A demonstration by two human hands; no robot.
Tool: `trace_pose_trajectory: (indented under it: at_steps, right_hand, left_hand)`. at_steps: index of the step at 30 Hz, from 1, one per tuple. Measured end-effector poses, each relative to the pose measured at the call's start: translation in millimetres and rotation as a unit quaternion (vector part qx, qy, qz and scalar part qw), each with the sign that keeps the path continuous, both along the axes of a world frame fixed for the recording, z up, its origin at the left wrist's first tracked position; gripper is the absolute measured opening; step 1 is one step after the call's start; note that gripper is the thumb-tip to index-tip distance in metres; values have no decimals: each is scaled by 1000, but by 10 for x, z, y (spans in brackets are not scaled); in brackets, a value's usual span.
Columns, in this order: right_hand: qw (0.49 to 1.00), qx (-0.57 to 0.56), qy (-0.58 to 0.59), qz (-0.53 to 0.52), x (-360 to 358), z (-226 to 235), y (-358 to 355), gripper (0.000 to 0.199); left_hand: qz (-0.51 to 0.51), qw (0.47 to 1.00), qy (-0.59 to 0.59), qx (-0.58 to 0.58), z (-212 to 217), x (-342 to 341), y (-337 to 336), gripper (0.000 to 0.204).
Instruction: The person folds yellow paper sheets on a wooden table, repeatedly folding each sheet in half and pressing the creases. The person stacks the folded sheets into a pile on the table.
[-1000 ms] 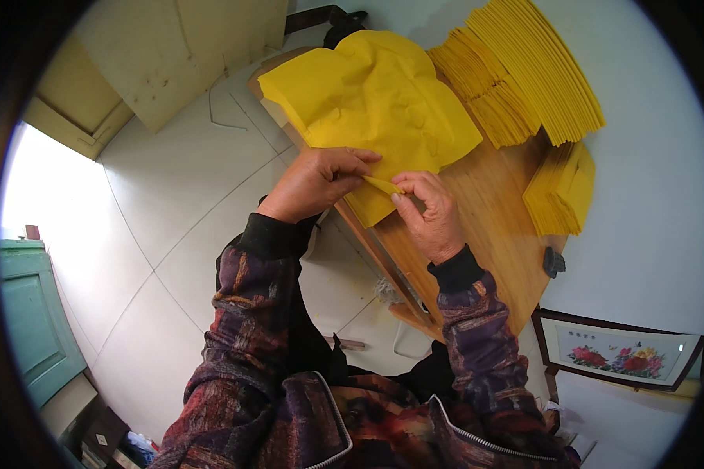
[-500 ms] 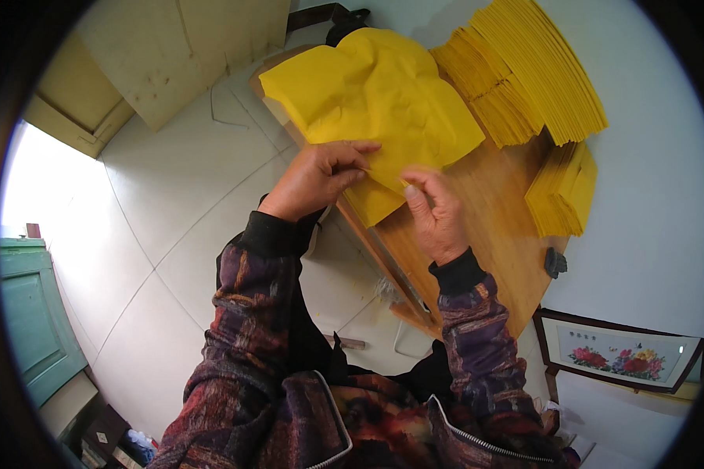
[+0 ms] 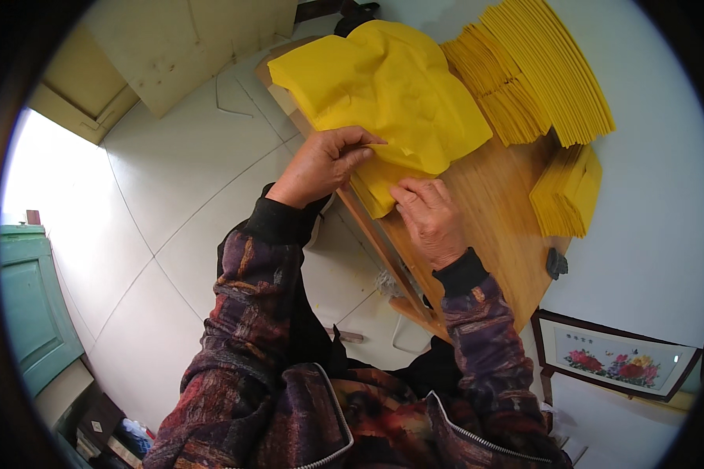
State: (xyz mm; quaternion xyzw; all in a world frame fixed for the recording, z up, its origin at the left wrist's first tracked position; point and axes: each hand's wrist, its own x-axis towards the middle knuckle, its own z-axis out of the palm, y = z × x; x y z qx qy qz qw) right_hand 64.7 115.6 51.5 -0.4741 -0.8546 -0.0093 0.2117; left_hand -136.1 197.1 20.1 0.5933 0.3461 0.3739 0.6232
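Lying under both hands' fingertips (image 3: 403,191): yellow paper (image 3: 383,94)

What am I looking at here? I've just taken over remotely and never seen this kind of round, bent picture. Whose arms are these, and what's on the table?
The picture comes from a wide fisheye camera worn on a person's head, looking down, so straight edges bend near the rim. There is no machine: the two arms in patterned sleeves coming up from the bottom are the wearer's own. The left hand pinches the near edge of a loose yellow paper sheet lying crumpled on a wooden table. The right hand presses flat on a folded corner of that same sheet. Further back lies a fanned stack of folded yellow papers, and a smaller yellow pile sits to the right. A framed flower picture leans below the table.
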Motion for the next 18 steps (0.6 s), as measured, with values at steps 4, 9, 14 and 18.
trace_pose_trajectory:
  at_steps: [4, 9, 14, 18]
  right_hand:
    - [1000, -4, 1, 9, 49, 45, 50, 17]
    - [998, -34, 62, 2, 55, 70, 136, 12]
    - [980, -118, 157, -46, 61, 58, 149, 8]
    - [936, -198, 279, -81, 53, 31, 132, 7]
  left_hand:
    - [-15, 1000, 6, -11, -1, -26, 14, 19]
    - [-27, 1000, 4, -9, -9, -43, 27, 22]
    - [-33, 999, 18, -9, 8, -55, 32, 23]
    - [-36, 999, 21, -8, 28, -59, 30, 23]
